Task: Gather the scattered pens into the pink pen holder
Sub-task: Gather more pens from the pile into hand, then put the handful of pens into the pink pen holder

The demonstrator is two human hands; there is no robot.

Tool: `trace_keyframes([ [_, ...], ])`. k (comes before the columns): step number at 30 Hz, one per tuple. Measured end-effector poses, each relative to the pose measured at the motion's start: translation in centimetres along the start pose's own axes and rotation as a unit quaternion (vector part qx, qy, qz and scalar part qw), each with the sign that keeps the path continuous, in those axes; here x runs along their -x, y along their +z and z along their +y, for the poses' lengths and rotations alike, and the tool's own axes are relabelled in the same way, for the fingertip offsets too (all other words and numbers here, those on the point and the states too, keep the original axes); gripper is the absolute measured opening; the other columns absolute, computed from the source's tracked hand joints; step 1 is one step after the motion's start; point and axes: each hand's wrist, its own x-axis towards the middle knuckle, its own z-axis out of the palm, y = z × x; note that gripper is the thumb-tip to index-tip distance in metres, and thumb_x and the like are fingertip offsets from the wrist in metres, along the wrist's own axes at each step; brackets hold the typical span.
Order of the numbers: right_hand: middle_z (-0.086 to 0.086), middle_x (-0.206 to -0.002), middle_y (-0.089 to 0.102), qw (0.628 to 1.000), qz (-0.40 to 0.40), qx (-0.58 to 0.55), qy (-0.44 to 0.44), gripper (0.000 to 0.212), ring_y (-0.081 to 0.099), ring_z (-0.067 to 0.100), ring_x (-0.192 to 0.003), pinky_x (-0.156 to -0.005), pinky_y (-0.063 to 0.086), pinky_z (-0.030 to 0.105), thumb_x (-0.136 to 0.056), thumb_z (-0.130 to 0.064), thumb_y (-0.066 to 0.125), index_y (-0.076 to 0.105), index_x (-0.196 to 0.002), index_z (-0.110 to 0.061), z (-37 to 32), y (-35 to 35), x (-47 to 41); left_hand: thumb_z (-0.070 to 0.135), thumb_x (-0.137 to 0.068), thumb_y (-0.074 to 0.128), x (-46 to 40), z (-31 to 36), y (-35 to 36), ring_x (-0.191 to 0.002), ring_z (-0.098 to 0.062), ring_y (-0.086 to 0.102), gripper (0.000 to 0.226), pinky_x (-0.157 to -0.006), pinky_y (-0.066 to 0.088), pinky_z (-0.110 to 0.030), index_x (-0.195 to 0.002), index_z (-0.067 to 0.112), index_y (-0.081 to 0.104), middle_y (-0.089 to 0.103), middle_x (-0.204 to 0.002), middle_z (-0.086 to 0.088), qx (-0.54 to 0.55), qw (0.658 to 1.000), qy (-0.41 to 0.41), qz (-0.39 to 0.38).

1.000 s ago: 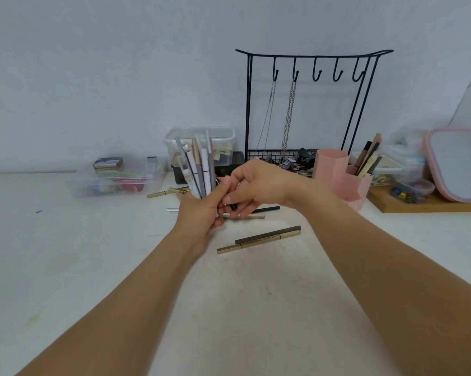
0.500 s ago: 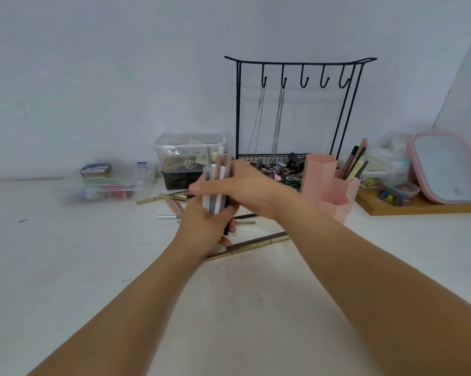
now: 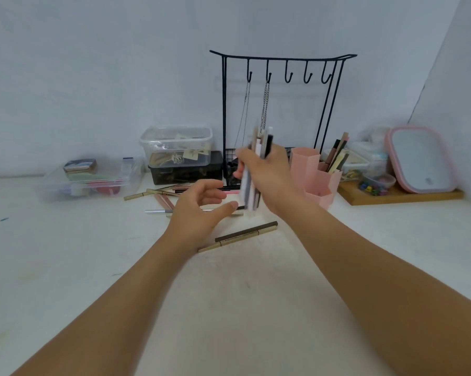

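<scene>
My right hand (image 3: 269, 176) grips an upright bundle of pens (image 3: 252, 185) just left of the pink pen holder (image 3: 314, 177). The holder has hexagonal cups; a few pens stand in its back right cup. My left hand (image 3: 199, 210) hovers open below and left of the bundle, holding nothing. Two gold-brown pens (image 3: 239, 236) lie side by side on the white table in front of the hands. Several more gold, pink and silver pens (image 3: 158, 195) are scattered behind my left hand.
A black wire jewellery stand (image 3: 280, 104) with hanging chains rises behind the hands. Clear plastic boxes (image 3: 93, 177) and a dark box (image 3: 185, 169) sit at the back left. At the right stands a wooden tray (image 3: 402, 195) with a pink-rimmed mirror (image 3: 419, 158).
The pen bundle passed from my left hand to my right hand, which carried it right toward the pink holder. My left hand let go and opened.
</scene>
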Motion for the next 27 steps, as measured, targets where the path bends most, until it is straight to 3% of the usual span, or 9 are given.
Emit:
trace_keyframes([
  [5,0.002,-0.061,0.068,0.992,0.041,0.12,-0.014,0.019,0.074,0.021,-0.067,-0.076,0.062,0.036,-0.092,-0.02,0.066,0.07,-0.077,-0.01,2.8,-3.6,1.3,0.027,-0.084,0.082,0.2,-0.2,0.5,-0.093,-0.005,0.068,0.023,-0.083,0.054,-0.026,-0.102,0.031,0.07,0.073,-0.097,0.009,-0.049,0.998,0.031,-0.011],
  [10,-0.001,-0.06,0.069,0.993,0.039,0.106,0.021,0.026,0.075,0.022,-0.071,-0.076,0.06,0.039,-0.093,-0.024,0.067,0.066,-0.067,-0.017,3.4,-4.9,1.8,0.026,-0.086,0.081,0.5,-0.5,0.8,-0.089,-0.001,0.067,0.017,-0.078,0.052,-0.02,-0.099,0.028,0.071,0.073,-0.094,0.008,-0.088,0.994,0.044,-0.039],
  [15,0.001,-0.057,0.066,0.995,0.086,0.028,0.045,0.014,0.067,0.02,-0.058,-0.081,0.061,0.05,-0.091,-0.021,0.068,0.068,-0.079,-0.014,2.8,-5.8,0.9,0.05,-0.072,0.087,0.6,-1.4,0.8,-0.098,0.003,0.062,0.034,-0.084,0.052,-0.021,-0.098,0.036,0.07,0.069,-0.101,0.019,-0.242,0.955,0.09,-0.147],
  [17,0.007,-0.062,0.068,0.991,0.096,0.086,0.031,0.012,0.067,0.021,-0.057,-0.073,0.062,0.048,-0.09,-0.02,0.067,0.067,-0.085,-0.009,1.7,-7.4,0.2,0.049,-0.074,0.085,0.5,-1.4,0.9,-0.1,0.003,0.059,0.03,-0.088,0.052,-0.024,-0.098,0.036,0.07,0.067,-0.103,0.02,-0.277,0.939,0.11,-0.172],
  [20,0.01,-0.066,0.066,0.968,0.061,0.241,0.042,0.009,0.065,0.016,-0.049,-0.052,0.056,0.03,-0.09,-0.013,0.063,0.062,-0.088,-0.005,0.5,-9.7,-0.2,0.045,-0.08,0.083,0.1,-1.4,0.9,-0.099,0.001,0.059,0.022,-0.088,0.053,-0.028,-0.095,0.04,0.068,0.067,-0.103,0.019,-0.292,0.932,0.134,-0.17],
  [24,0.011,-0.075,0.069,0.932,0.025,0.343,0.115,0.015,0.072,0.024,-0.06,-0.064,0.064,0.042,-0.086,-0.01,0.062,0.062,-0.099,-0.002,1.4,-11.0,-0.3,0.038,-0.079,0.085,0.0,-1.7,0.5,-0.095,0.009,0.059,0.02,-0.083,0.051,-0.022,-0.093,0.036,0.071,0.069,-0.099,0.021,-0.272,0.941,0.129,-0.156],
  [27,0.015,-0.086,0.069,0.925,-0.01,0.341,0.164,0.021,0.073,0.027,-0.066,-0.067,0.064,0.045,-0.084,-0.011,0.063,0.06,-0.104,-0.006,1.9,-11.4,-0.4,0.033,-0.078,0.086,-0.1,-1.7,0.2,-0.091,0.004,0.062,0.02,-0.08,0.05,-0.021,-0.091,0.036,0.071,0.07,-0.095,0.019,-0.269,0.946,0.125,-0.134],
])
